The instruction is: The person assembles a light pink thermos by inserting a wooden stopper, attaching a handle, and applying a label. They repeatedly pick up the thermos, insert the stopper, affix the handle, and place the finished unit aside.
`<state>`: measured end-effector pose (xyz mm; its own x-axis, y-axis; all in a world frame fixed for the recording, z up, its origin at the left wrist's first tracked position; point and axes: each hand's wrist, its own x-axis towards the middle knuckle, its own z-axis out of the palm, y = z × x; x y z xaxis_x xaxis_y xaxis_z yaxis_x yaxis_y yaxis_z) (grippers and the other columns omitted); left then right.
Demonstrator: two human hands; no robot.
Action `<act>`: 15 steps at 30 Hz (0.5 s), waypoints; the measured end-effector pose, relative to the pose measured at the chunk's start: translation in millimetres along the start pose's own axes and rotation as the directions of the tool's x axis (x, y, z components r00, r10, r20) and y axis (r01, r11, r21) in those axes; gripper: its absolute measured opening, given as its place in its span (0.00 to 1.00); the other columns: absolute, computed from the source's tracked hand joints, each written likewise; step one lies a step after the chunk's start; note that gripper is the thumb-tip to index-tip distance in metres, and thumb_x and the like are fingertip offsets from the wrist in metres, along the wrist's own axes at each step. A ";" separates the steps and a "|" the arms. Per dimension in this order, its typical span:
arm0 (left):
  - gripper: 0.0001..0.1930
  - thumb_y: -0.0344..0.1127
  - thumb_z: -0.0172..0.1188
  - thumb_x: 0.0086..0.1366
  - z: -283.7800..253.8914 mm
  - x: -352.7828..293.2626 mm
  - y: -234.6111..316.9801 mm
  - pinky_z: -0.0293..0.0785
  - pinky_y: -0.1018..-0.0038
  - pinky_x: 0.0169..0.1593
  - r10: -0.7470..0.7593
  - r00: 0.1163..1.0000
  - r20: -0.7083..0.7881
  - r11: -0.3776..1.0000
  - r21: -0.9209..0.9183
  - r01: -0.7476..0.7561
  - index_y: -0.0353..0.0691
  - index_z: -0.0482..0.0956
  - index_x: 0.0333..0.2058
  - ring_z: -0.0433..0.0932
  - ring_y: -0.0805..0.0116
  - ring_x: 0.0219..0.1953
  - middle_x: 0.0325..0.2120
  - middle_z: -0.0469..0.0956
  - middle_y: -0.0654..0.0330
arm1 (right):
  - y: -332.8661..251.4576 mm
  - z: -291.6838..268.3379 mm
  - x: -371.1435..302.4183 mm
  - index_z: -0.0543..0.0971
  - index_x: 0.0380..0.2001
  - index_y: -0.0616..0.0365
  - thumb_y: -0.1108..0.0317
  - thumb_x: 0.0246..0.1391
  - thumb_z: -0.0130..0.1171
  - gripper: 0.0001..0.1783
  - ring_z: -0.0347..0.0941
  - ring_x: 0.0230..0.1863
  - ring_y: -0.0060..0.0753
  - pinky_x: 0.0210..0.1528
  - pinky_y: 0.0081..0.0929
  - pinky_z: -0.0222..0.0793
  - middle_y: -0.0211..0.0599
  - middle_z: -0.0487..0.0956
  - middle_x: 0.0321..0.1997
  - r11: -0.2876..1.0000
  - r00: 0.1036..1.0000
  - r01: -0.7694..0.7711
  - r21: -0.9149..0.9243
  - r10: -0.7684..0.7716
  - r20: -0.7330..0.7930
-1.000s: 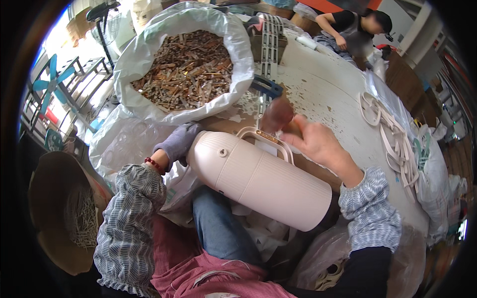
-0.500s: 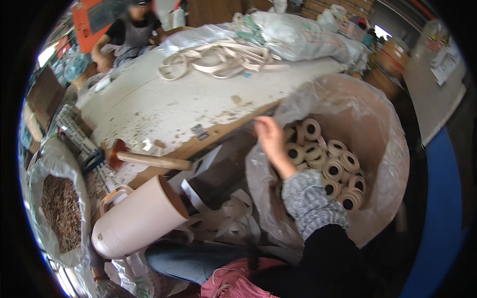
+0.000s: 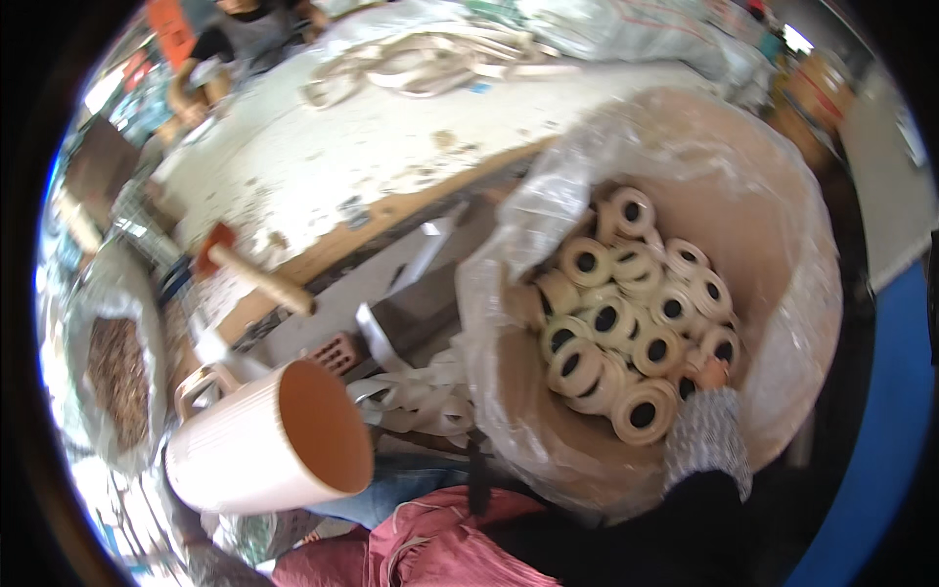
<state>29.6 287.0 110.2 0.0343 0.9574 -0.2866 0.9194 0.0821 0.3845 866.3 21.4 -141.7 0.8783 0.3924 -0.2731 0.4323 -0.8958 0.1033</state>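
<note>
My right hand point(image 3: 709, 376) reaches down among several off-white rolls of strip point(image 3: 671, 309) with dark round centres. It touches rolls at the near right of the heap, and its fingers are mostly hidden. The rolls lie in a large carton point(image 3: 748, 205) lined with a clear plastic bag point(image 3: 494, 342). At lower left, a pale pink ribbed jug point(image 3: 230, 445) lies tipped over, its wide mouth facing right and its handle at the upper left. My left forearm point(image 3: 220, 563) rises beneath the jug's base; the left hand's fingers are out of sight behind it.
A mallet point(image 3: 262, 281) lies at the edge of the white worktable point(image 3: 342, 147). Loose pale strips point(image 3: 430, 59) are heaped farther back. At left stands a sack point(image 3: 119, 382) of brown bits. A person point(image 3: 240, 39) sits at the far left. Curled strips point(image 3: 421, 401) hang near my knee.
My right hand has moved from the carton's left rim down to the rolls at its near right. The head view has shifted; the jug's mouth now faces me more.
</note>
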 end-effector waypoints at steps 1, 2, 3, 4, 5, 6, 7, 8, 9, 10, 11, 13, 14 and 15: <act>0.21 0.38 0.51 0.68 -4.6 -46.2 95.3 0.67 0.67 0.58 -0.169 0.978 -0.121 0.981 0.076 0.179 0.37 0.70 0.58 0.70 0.65 0.56 0.54 0.73 0.56 | -34.5 14.0 7.0 0.79 0.46 0.62 0.48 0.36 0.72 0.36 0.75 0.50 0.52 0.51 0.43 0.72 0.55 0.79 0.48 0.997 0.994 0.063 0.051 -0.067 0.083; 0.20 0.38 0.51 0.69 -8.4 -26.3 62.9 0.68 0.68 0.57 0.033 0.972 -0.232 0.993 -0.100 -0.058 0.36 0.71 0.57 0.72 0.65 0.54 0.52 0.74 0.56 | -5.6 49.7 35.9 0.80 0.44 0.63 0.52 0.37 0.72 0.32 0.77 0.46 0.54 0.47 0.46 0.74 0.55 0.80 0.45 0.976 0.976 0.218 0.003 -0.218 0.008; 0.20 0.39 0.51 0.69 -2.2 -18.2 20.8 0.68 0.70 0.56 0.182 0.921 -0.344 0.936 -0.226 -0.269 0.36 0.72 0.56 0.73 0.66 0.52 0.50 0.76 0.56 | -49.9 35.1 35.2 0.79 0.45 0.63 0.58 0.37 0.72 0.31 0.76 0.46 0.56 0.45 0.46 0.73 0.56 0.79 0.44 0.960 0.967 0.255 -0.113 -0.252 0.041; 0.20 0.41 0.51 0.70 10.3 -14.4 -22.7 0.69 0.69 0.55 0.120 0.902 -0.416 0.851 -0.424 -0.309 0.35 0.72 0.55 0.74 0.65 0.51 0.49 0.77 0.56 | -98.3 -3.3 15.1 0.77 0.47 0.63 0.62 0.39 0.71 0.29 0.76 0.46 0.56 0.46 0.46 0.73 0.55 0.79 0.44 0.942 0.941 0.332 -0.052 -0.334 -0.048; 0.20 0.42 0.50 0.70 26.0 -9.3 -67.1 0.70 0.68 0.54 -0.035 0.902 -0.431 0.667 -0.682 -0.300 0.35 0.73 0.54 0.75 0.65 0.49 0.48 0.77 0.56 | -145.8 -48.0 -15.4 0.76 0.49 0.63 0.66 0.41 0.70 0.28 0.76 0.45 0.56 0.47 0.46 0.72 0.54 0.79 0.44 0.916 0.909 0.400 0.012 -0.395 -0.135; 0.20 0.44 0.50 0.70 41.2 -9.5 -104.3 0.71 0.67 0.53 -0.154 0.900 -0.408 0.440 -0.844 -0.307 0.35 0.73 0.53 0.76 0.64 0.48 0.47 0.78 0.56 | -193.1 -94.1 -58.2 0.75 0.50 0.63 0.70 0.44 0.67 0.27 0.76 0.45 0.55 0.48 0.43 0.72 0.53 0.78 0.45 0.764 0.738 0.639 0.091 -0.575 -0.353; 0.21 0.45 0.50 0.71 54.5 -16.0 -134.5 0.72 0.66 0.52 -0.236 0.897 -0.373 0.236 -0.918 -0.319 0.35 0.74 0.52 0.77 0.63 0.47 0.46 0.79 0.56 | -235.5 -138.3 -106.9 0.74 0.52 0.63 0.73 0.46 0.65 0.26 0.75 0.45 0.53 0.49 0.41 0.71 0.52 0.78 0.45 0.545 0.504 0.831 0.114 -0.650 -0.569; 0.21 0.47 0.50 0.71 66.7 -23.4 -158.3 0.72 0.65 0.52 -0.286 0.894 -0.345 0.107 -0.938 -0.328 0.35 0.74 0.51 0.78 0.63 0.46 0.45 0.80 0.56 | -270.1 -181.7 -155.2 0.74 0.52 0.62 0.75 0.49 0.62 0.24 0.75 0.47 0.48 0.51 0.37 0.70 0.50 0.78 0.45 0.308 0.381 0.924 0.226 -0.714 -0.587; 0.21 0.47 0.51 0.70 71.8 -32.6 -156.5 0.75 0.66 0.48 -0.380 0.886 -0.267 -0.045 -0.951 -0.306 0.34 0.75 0.50 0.79 0.62 0.44 0.43 0.81 0.56 | -298.9 -206.7 -196.8 0.73 0.53 0.62 0.76 0.52 0.60 0.22 0.75 0.49 0.43 0.54 0.33 0.69 0.47 0.78 0.46 0.056 0.249 0.948 0.314 -0.747 -0.617; 0.22 0.49 0.52 0.69 79.2 -48.9 -166.5 0.76 0.67 0.45 -0.465 0.819 -0.337 0.081 -0.937 -0.340 0.35 0.75 0.51 0.80 0.63 0.41 0.41 0.81 0.57 | -326.0 -208.3 -227.4 0.73 0.53 0.61 0.76 0.54 0.58 0.21 0.73 0.53 0.38 0.57 0.31 0.67 0.44 0.77 0.49 -0.164 0.154 0.820 0.549 -0.860 -0.487; 0.23 0.50 0.52 0.69 85.5 -72.5 -177.5 0.77 0.67 0.42 -0.550 0.728 -0.409 0.211 -0.912 -0.353 0.36 0.74 0.51 0.80 0.63 0.39 0.40 0.81 0.57 | -352.2 -200.6 -254.1 0.72 0.54 0.62 0.75 0.57 0.56 0.20 0.71 0.55 0.37 0.59 0.31 0.65 0.43 0.76 0.52 -0.283 -0.022 0.660 0.696 -0.933 -0.359; 0.26 0.57 0.49 0.67 83.6 -97.4 -177.5 0.74 0.69 0.19 -0.713 0.636 -0.294 0.085 -0.937 -0.338 0.42 0.73 0.52 0.80 0.65 0.24 0.31 0.81 0.59 | -400.2 -149.7 -311.6 0.70 0.57 0.64 0.72 0.62 0.51 0.20 0.67 0.60 0.34 0.63 0.31 0.61 0.40 0.72 0.58 -0.317 -0.511 0.337 0.887 -0.852 -0.110; 0.26 0.58 0.50 0.67 82.5 -113.3 -183.7 0.71 0.70 0.16 -0.734 0.610 -0.298 0.105 -0.938 -0.331 0.43 0.73 0.51 0.79 0.65 0.22 0.30 0.80 0.59 | -418.7 -113.4 -344.2 0.69 0.58 0.65 0.71 0.65 0.48 0.19 0.65 0.62 0.32 0.65 0.31 0.59 0.39 0.71 0.60 -0.264 -0.693 0.260 0.929 -0.721 -0.011; 0.26 0.59 0.50 0.66 84.0 -127.7 -191.7 0.68 0.72 0.12 -0.752 0.588 -0.298 0.123 -0.940 -0.319 0.43 0.73 0.50 0.78 0.65 0.19 0.28 0.79 0.59 | -422.4 -75.4 -380.2 0.70 0.58 0.64 0.67 0.65 0.50 0.20 0.66 0.62 0.34 0.64 0.32 0.60 0.41 0.72 0.59 -0.176 -0.749 0.372 0.912 -0.638 0.182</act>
<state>-118.2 125.7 -0.6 -0.7877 0.5839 -0.1964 -0.2661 -0.0351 0.9633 365.1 266.4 -9.4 -0.9703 0.2394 -0.0356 0.0643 0.1132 -0.9915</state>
